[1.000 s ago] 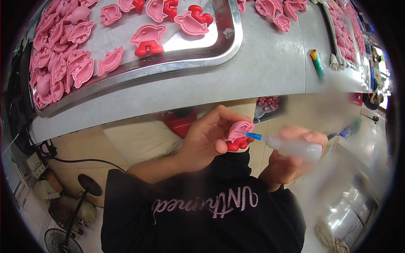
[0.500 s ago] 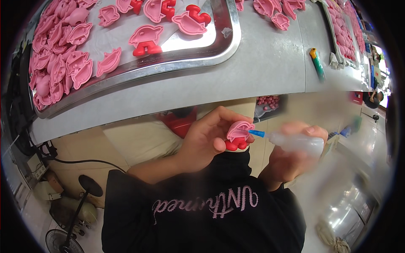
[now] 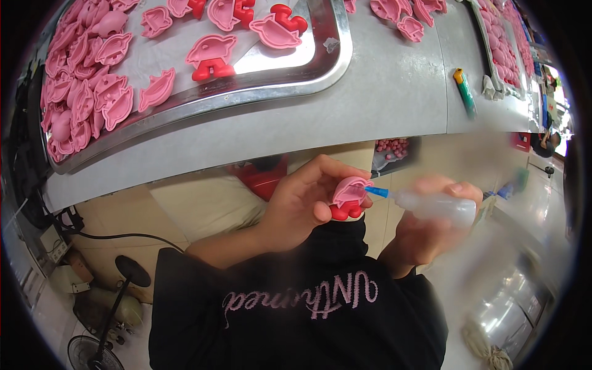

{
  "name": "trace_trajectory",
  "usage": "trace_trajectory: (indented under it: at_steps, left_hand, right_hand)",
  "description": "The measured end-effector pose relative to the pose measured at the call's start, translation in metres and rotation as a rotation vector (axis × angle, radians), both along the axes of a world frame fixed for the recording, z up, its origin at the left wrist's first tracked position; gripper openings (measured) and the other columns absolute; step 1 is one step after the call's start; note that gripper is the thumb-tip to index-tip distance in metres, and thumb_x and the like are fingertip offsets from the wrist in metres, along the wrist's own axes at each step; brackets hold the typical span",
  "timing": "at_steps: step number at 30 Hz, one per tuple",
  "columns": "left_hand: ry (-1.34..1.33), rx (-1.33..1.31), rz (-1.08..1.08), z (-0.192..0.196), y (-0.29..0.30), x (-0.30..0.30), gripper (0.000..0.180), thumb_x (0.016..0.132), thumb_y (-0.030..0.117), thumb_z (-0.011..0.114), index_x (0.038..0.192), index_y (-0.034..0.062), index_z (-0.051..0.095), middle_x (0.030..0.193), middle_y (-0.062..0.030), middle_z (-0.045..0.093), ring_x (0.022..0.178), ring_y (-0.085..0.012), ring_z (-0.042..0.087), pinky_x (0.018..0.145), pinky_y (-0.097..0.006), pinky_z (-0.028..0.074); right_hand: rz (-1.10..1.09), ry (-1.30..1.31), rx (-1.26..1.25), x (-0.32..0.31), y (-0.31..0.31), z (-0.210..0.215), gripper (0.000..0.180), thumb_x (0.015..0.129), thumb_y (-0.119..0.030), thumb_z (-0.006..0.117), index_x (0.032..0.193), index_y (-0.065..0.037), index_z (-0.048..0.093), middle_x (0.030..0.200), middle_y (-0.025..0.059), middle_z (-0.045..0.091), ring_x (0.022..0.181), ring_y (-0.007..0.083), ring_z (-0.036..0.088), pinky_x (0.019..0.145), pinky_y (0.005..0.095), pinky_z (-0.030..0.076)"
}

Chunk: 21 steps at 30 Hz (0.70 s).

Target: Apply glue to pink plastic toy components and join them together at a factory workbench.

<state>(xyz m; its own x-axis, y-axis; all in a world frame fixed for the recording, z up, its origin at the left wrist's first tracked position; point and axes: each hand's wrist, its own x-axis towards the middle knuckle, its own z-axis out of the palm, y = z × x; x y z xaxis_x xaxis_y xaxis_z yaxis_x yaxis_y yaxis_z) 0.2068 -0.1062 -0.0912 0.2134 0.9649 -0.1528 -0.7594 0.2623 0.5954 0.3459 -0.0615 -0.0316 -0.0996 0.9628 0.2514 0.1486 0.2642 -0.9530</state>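
Note:
My left hand (image 3: 300,196) is closed around a small plastic figure half (image 3: 350,193), a hollow pink shell with red legs, its open side turned up. In my right hand (image 3: 425,231) I grip a translucent squeeze bottle (image 3: 441,208). Its blue needle tip (image 3: 377,192) reaches to the right part of the pink shell; whether the needle touches the plastic I cannot tell. The bottle and right hand are slightly blurred. Both hands are in front of the table's near edge, above my lap.
A metal tray (image 3: 246,98) on the grey table (image 3: 394,92) holds heaped pink shells (image 3: 83,92) and several with red legs (image 3: 211,57). A green tool with a yellow end (image 3: 464,91) lies at right. A box of small pink parts (image 3: 393,150) is below the table edge. A fan (image 3: 92,353) stands lower left.
The squeeze bottle and my right hand have shifted slightly to the right. My left hand still holds the figure half in nearly the same place.

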Motion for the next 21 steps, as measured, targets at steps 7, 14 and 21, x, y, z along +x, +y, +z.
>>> trace_trajectory:
  at_steps: [7, 14, 21]
  left_hand:
    - [0.034, 0.015, 0.027, 0.0002, -0.0001, 0.0007, 0.076, 0.065, 0.062, 0.051, 0.105, -0.0013, 0.043, 0.087, -0.0059, 0.049, 0.08, -0.0121, 0.053, 0.071, -0.026, 0.043]
    - [0.031, 0.003, 0.017, 0.0013, 0.0007, 0.0007, 0.076, 0.065, 0.062, 0.051, 0.106, -0.0013, 0.043, 0.087, -0.0058, 0.049, 0.08, -0.0121, 0.053, 0.071, -0.026, 0.043]
    - [0.006, -0.006, -0.001, -0.0005, -0.0006, 0.0008, 0.075, 0.066, 0.062, 0.051, 0.106, -0.0007, 0.043, 0.091, -0.0052, 0.047, 0.085, -0.0115, 0.051, 0.074, -0.027, 0.043]
  right_hand:
    - [-0.066, 0.018, -0.001, 0.0022, 0.0017, -0.0021, 0.045, 0.076, -0.038, 0.059, 0.097, -0.003, 0.038, 0.074, 0.0146, 0.057, 0.052, 0.0098, 0.043, 0.046, 0.0188, 0.033]
    - [-0.091, 0.069, -0.006, 0.0002, 0.0018, -0.0007, 0.046, 0.074, -0.038, 0.064, 0.094, -0.005, 0.039, 0.074, 0.0148, 0.06, 0.046, 0.0065, 0.043, 0.043, 0.0162, 0.033]
    - [0.047, 0.028, 0.021, 0.0012, 0.0027, 0.0019, 0.041, 0.078, -0.034, 0.053, 0.097, -0.002, 0.037, 0.073, 0.015, 0.054, 0.062, 0.0168, 0.05, 0.053, 0.0229, 0.039]
